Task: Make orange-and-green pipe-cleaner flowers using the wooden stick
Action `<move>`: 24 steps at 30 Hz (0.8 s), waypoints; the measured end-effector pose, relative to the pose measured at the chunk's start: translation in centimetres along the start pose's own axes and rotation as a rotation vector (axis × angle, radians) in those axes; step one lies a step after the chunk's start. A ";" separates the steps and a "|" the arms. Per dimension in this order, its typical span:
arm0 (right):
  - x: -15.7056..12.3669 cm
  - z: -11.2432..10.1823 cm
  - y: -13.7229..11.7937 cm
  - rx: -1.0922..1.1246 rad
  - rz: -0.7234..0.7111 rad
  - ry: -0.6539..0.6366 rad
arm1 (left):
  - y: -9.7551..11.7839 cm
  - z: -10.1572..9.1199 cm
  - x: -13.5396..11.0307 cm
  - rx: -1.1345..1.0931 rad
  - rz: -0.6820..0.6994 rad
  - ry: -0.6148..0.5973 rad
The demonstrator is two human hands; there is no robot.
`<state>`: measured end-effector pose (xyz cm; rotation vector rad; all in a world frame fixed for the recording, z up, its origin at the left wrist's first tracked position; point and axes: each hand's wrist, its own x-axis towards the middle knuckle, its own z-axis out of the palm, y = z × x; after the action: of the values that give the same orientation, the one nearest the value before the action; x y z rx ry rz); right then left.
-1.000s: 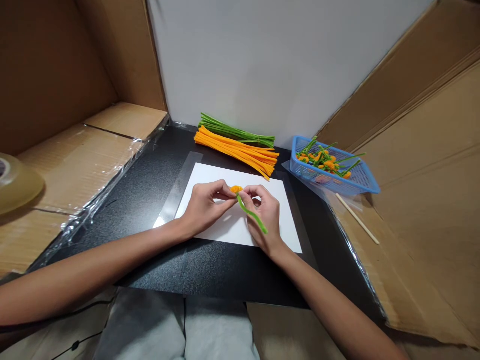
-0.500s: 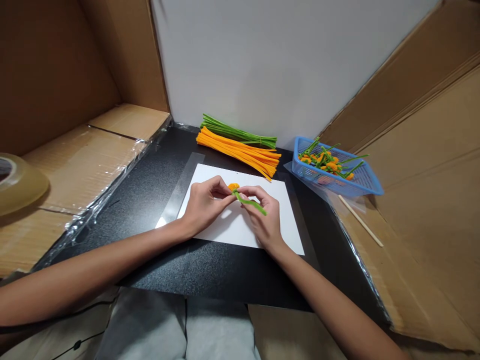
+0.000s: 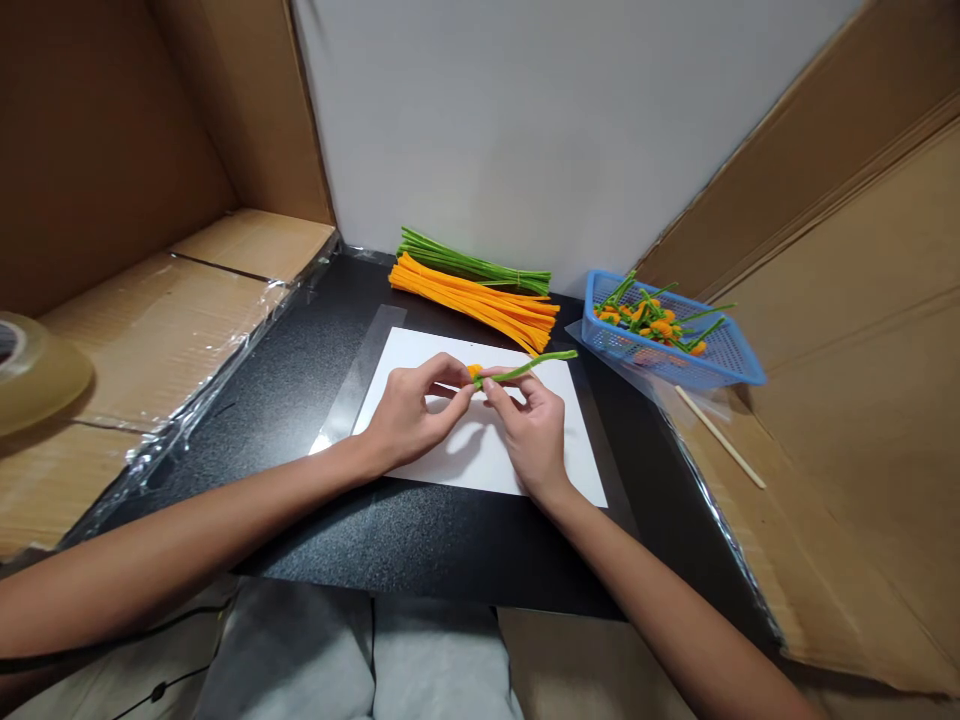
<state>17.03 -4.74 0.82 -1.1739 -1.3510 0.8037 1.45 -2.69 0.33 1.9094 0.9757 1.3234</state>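
Green stem (image 3: 538, 365) is pinched by the right hand (image 3: 534, 425), bloom (image 3: 475, 370) by the left hand (image 3: 411, 412): apparently a twist, next needing steady pressure.

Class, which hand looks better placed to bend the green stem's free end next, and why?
Probably the right hand: it holds the green stem, whose free end sticks out on that side, while the left hand pinches at the orange tuft.
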 end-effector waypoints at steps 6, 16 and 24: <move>0.4 0.0 0.1 0.136 0.044 -0.047 | -0.1 0.0 0.0 -0.024 -0.056 -0.029; 1.0 -0.5 -0.1 0.159 0.045 -0.104 | -0.2 -0.3 0.4 -0.027 -0.066 -0.061; 1.2 -0.8 -0.7 0.167 0.028 -0.073 | -0.1 -0.6 0.6 -0.008 0.001 -0.042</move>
<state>17.76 -3.96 1.98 -1.0426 -1.3024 0.9689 0.98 -2.13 0.71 1.9240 0.9483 1.2808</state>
